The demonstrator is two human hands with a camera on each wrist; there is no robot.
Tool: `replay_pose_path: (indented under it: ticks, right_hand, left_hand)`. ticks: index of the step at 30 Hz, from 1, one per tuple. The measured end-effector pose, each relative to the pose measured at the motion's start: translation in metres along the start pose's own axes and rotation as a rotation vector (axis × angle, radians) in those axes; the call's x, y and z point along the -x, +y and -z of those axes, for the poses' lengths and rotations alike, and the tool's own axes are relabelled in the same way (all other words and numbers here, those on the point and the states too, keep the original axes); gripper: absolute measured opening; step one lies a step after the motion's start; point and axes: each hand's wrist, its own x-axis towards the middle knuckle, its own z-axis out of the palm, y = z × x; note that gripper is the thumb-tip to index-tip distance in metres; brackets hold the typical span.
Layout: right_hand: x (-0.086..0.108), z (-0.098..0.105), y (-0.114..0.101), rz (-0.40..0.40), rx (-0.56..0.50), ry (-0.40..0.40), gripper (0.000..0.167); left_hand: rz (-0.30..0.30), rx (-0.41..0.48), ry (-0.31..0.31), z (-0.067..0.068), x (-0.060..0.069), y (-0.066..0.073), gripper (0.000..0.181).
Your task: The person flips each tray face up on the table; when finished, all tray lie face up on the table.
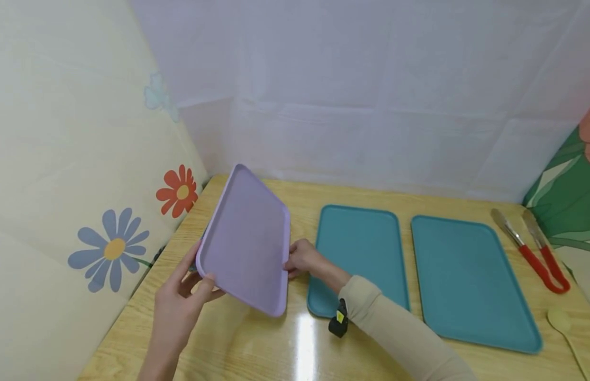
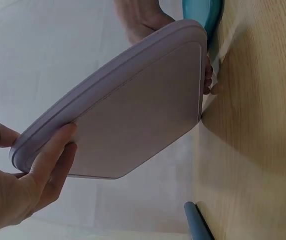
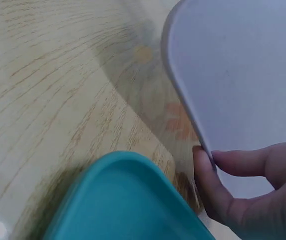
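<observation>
A purple tray (image 1: pixel 249 243) is held tilted on its side above the left part of the table. My left hand (image 1: pixel 180 296) grips its near left corner, thumb on the inner face and fingers behind, as the left wrist view also shows on the tray's underside (image 2: pixel 138 115). Lower down, my right hand (image 1: pixel 304 258) pinches the tray's right rim; the right wrist view shows thumb and finger on either side of that edge (image 3: pixel 195 122). Just right of the right hand lies a teal tray (image 1: pixel 361 248), with the forearm crossing over it.
A second teal tray (image 1: pixel 471 280) lies farther right. Beyond it are red-handled tongs (image 1: pixel 537 259) and a pale yellow spoon (image 1: pixel 561 323). A bluish edge (image 2: pixel 197 222) of something lies on the wooden table (image 1: pixel 237 344) in the left wrist view. Cloth-covered walls stand behind and left.
</observation>
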Motion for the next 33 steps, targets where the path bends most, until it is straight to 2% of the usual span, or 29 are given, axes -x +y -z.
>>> replay_pose_path:
  ticks: [3,7,12,16,21,26,29,33]
  right_hand:
    - [0.0,0.001,0.0,0.003,0.023,0.005,0.033]
    - [0.002,0.004,0.0,-0.005,0.034,0.01,0.044]
    - [0.003,0.007,0.001,-0.021,0.039,-0.006,0.053]
    - [0.004,0.006,0.003,-0.04,0.071,-0.013,0.06]
    - [0.003,0.007,0.003,-0.047,0.091,-0.006,0.065]
    - [0.003,0.012,0.001,-0.053,0.048,0.006,0.06]
    - [0.003,0.015,0.0,-0.048,0.041,0.005,0.05]
    - [0.003,0.017,-0.002,-0.035,0.058,0.002,0.037]
  left_hand:
    - [-0.014,0.004,-0.029,0.004,-0.004,0.001,0.057]
    - [0.02,-0.094,-0.1,0.013,-0.015,0.003,0.054]
    - [0.098,-0.27,-0.156,0.03,-0.044,0.005,0.051]
    - [0.136,-0.428,-0.236,0.042,-0.067,0.005,0.052]
    - [0.117,-0.599,-0.335,0.045,-0.092,0.007,0.049]
    - [0.118,-0.695,-0.396,0.043,-0.115,0.005,0.044]
    - [0.139,-0.719,-0.427,0.043,-0.125,0.002,0.041]
    - [0.179,-0.721,-0.437,0.045,-0.137,-0.006,0.037]
